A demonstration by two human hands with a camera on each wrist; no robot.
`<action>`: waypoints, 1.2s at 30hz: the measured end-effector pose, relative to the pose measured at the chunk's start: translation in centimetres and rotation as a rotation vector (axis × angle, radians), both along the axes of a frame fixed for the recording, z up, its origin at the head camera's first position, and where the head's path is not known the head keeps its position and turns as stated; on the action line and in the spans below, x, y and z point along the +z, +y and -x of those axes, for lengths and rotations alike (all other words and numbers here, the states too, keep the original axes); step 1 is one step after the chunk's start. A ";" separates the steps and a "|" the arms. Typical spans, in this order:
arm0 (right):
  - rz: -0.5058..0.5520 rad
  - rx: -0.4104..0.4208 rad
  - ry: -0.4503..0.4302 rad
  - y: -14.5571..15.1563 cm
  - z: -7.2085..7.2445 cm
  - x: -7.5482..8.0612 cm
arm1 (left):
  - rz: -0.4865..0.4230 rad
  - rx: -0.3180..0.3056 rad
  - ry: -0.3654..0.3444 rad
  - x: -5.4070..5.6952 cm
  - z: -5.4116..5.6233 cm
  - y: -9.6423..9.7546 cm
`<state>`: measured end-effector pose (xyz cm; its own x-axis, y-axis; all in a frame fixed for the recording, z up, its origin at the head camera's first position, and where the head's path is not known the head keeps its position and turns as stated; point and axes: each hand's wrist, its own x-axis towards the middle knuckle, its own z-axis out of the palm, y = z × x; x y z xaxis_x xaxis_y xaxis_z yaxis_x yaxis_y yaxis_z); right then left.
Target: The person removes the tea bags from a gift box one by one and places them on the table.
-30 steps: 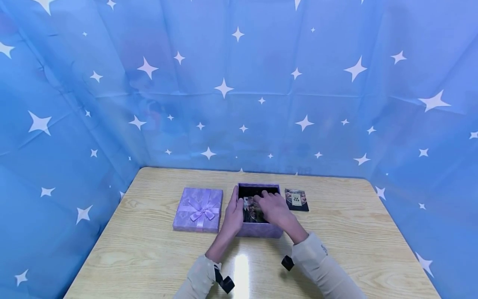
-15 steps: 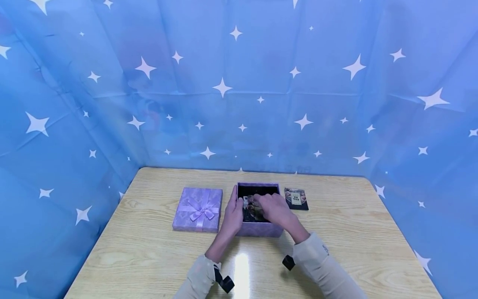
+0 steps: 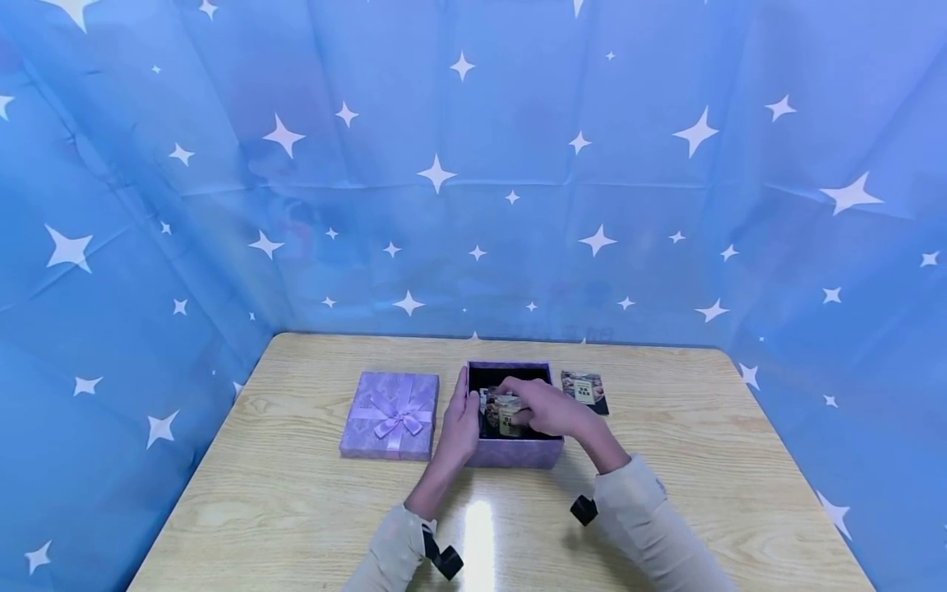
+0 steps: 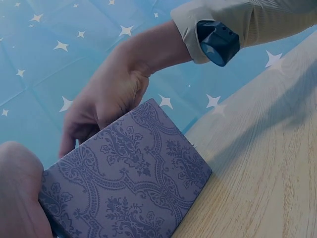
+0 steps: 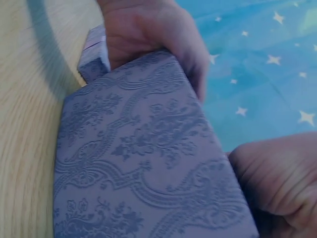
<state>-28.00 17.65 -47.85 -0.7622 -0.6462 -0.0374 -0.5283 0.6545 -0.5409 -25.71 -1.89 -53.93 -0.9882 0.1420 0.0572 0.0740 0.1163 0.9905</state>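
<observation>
An uncovered purple gift box point(image 3: 514, 453) with a dark inside stands on the table. My left hand point(image 3: 457, 427) holds its left side, fingers along the outer wall and thumb over the rim. Inside, a dark printed packet point(image 3: 509, 416) with a pale label lies toward the front left. Reaching in over the right rim, my right hand point(image 3: 549, 409) has its thumb and index finger at the packet's edges, seeming to pinch it. Both wrist views show the box's patterned wall point(image 4: 133, 178), which hides the right fingertips. The left hand point(image 5: 153, 29) shows behind the box in the right wrist view.
The purple lid point(image 3: 388, 415) with a ribbon bow lies left of the box. A similar printed packet point(image 3: 584, 392) lies flat to the right. A blue starry curtain point(image 3: 473, 164) hangs behind the wooden table point(image 3: 281, 493).
The right hand has shifted slightly right, and its thumb and index finger have spread. A pale label now shows on the packet inside the box. The left hand has stayed in place.
</observation>
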 end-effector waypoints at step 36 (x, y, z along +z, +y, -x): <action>0.382 -0.259 -0.010 8.3 -0.3 0.9 | -0.002 0.025 0.022 0.3 -0.2 0.1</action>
